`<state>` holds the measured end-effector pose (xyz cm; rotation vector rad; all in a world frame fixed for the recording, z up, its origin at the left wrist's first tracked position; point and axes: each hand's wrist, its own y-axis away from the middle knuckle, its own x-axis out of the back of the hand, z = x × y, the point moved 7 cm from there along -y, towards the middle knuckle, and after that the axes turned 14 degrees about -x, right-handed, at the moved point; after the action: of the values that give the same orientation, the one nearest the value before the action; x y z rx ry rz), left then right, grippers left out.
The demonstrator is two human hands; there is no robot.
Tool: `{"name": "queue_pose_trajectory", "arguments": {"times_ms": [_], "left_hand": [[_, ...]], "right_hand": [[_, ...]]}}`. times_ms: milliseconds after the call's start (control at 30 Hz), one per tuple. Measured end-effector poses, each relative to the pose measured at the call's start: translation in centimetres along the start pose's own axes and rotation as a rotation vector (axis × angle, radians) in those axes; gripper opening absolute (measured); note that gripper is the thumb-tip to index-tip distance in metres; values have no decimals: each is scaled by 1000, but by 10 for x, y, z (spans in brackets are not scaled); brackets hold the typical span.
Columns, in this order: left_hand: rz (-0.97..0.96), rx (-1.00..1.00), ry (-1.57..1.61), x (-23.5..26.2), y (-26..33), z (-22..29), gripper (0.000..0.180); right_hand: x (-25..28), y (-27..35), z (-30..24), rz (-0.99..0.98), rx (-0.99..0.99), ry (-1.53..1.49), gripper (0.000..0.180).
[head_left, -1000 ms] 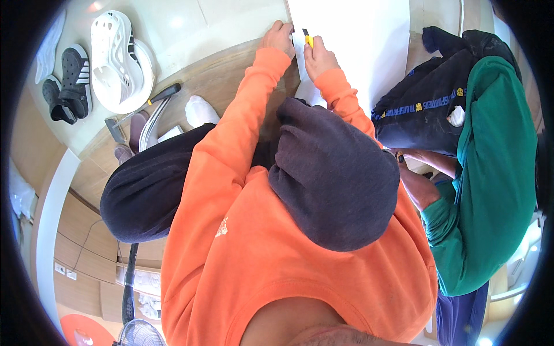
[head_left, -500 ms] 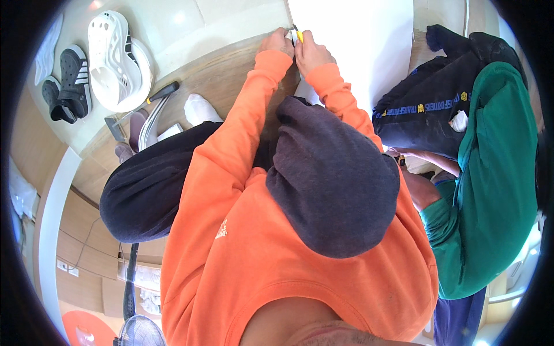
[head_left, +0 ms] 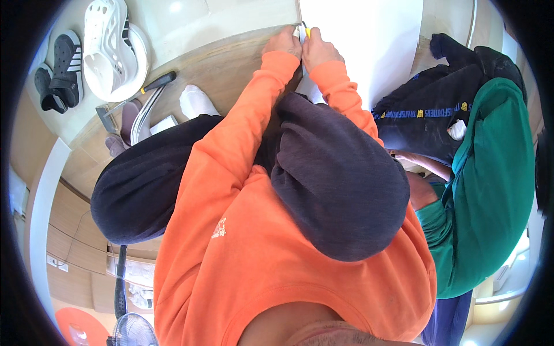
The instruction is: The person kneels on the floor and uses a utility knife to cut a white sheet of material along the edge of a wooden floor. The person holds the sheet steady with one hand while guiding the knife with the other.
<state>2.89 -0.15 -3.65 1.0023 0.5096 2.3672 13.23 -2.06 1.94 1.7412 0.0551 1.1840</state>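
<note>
My left hand [head_left: 283, 41] and my right hand [head_left: 320, 51] are stretched out side by side at the top of the view, at the left edge of a large white panel [head_left: 369, 52]. A small yellow tool [head_left: 307, 32] with a dark tip is gripped in my right hand and touches that edge. My left hand's fingers curl against the panel's edge just beside the tool. Orange sleeves cover both arms. My knees in dark trousers [head_left: 340, 184] fill the middle, hiding the panel's lower part.
A wooden floor strip [head_left: 231, 69] runs under my arms. A hammer [head_left: 135, 95] and a metal bracket lie at the left by my white sock [head_left: 196, 101]. White sandals [head_left: 109, 46] and black shoes [head_left: 57, 72] sit beyond. A person in a green top [head_left: 490, 190] crouches at the right.
Both hands have slid a little farther away along the white panel's edge, the yellow tool moving with the right hand. My body has leaned forward slightly.
</note>
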Motion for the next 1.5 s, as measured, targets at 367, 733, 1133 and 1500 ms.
{"name": "queue_pose_trajectory", "arguments": {"times_ms": [367,733,1133,1500], "left_hand": [[22,41,200,-19,1,-13,24],[49,19,265,-25,-2,-23,24],[-2,1,289,-22,0,-20,27],[52,-7,317,-29,2,-26,23]], "right_hand": [[0,-8,-6,-29,-25,84,26],[-9,-24,-8,-40,3,59,27],[-14,-19,-7,-40,-11,31,27],[-18,-6,1,-30,-40,19,27]]}}
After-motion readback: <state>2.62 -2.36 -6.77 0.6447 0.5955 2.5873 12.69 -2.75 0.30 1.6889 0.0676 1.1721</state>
